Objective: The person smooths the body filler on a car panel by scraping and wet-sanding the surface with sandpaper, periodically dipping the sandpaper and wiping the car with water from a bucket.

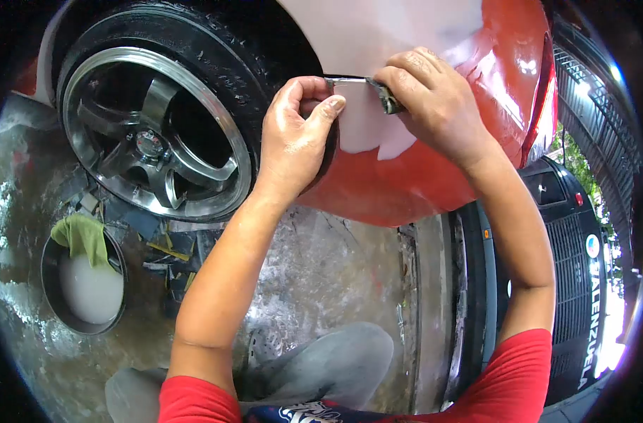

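Note:
My right hand [434,95] is closed around a small dark folded piece [388,99], held against the car's panel. To its left, my left hand [300,130] has its thumb and fingers drawn together at the panel's edge by the wheel arch; what they hold, if anything, is hidden. Between the hands runs a narrow dark gap with a light edge. The panel [406,187] is red and wet, with a pale pinkish patch [364,127] just below the gap.
A wheel [152,144] with a black tire stands at the left. Below it, a bucket [117,321] holds cloudy liquid, a green cloth [85,240] over its rim. Scraps [170,247] litter the wet floor. A dark vehicle [575,282] is at the right.

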The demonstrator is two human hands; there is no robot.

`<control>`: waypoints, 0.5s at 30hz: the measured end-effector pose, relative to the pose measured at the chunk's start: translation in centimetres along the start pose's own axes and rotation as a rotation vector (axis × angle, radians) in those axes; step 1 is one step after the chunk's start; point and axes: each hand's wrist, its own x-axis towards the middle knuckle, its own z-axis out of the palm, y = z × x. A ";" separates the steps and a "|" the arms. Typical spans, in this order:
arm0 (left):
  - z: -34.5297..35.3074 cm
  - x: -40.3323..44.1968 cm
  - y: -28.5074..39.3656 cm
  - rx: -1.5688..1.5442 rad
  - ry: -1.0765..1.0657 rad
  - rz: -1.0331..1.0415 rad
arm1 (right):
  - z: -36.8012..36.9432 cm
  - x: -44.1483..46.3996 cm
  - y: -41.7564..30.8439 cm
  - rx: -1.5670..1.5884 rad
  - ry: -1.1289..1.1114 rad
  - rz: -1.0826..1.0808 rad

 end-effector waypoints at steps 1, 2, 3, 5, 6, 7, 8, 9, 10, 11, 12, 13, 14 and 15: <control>0.0 0.1 0.2 0.037 -0.008 -0.004 | 0.1 0.3 -0.2 0.020 -0.008 0.019; 0.1 0.1 0.4 -0.021 0.012 0.006 | 0.4 0.8 -0.4 0.025 -0.023 0.001; 0.2 0.0 0.4 -0.078 0.033 0.014 | 0.7 1.6 -0.8 0.032 -0.039 -0.018; 0.7 -0.4 0.4 -0.164 0.060 -0.003 | 0.8 2.2 -1.4 0.039 -0.110 -0.013; 0.7 -0.4 0.7 -0.215 0.039 0.010 | 0.7 1.4 -1.5 0.058 -0.084 0.019; 0.7 -0.3 0.9 -0.187 0.053 -0.009 | 0.3 0.5 -1.0 0.072 -0.053 0.037; 0.7 -0.4 0.9 -0.158 0.067 -0.031 | 0.0 -0.6 -0.6 0.087 -0.024 0.058; 0.6 -0.5 0.7 -0.144 0.062 -0.023 | 0.4 -2.1 0.0 0.047 0.031 0.069; 0.5 -0.4 0.6 -0.130 0.057 -0.008 | 0.2 -3.2 0.3 0.040 0.015 0.100; 0.5 -0.2 0.6 -0.114 0.046 0.009 | -0.2 -4.3 0.3 0.028 0.002 0.135; 0.6 -0.1 0.6 -0.102 0.046 0.004 | -0.6 -5.5 0.4 0.012 -0.009 0.172; 0.6 -0.2 0.6 -0.092 0.055 0.004 | -0.7 -6.5 0.4 0.016 -0.008 0.197; 0.7 -0.2 0.4 -0.083 0.072 0.001 | -0.3 -6.8 0.6 0.043 0.017 0.194; 0.6 -0.2 0.5 -0.063 0.065 0.008 | -0.1 -6.7 0.3 0.069 0.041 0.204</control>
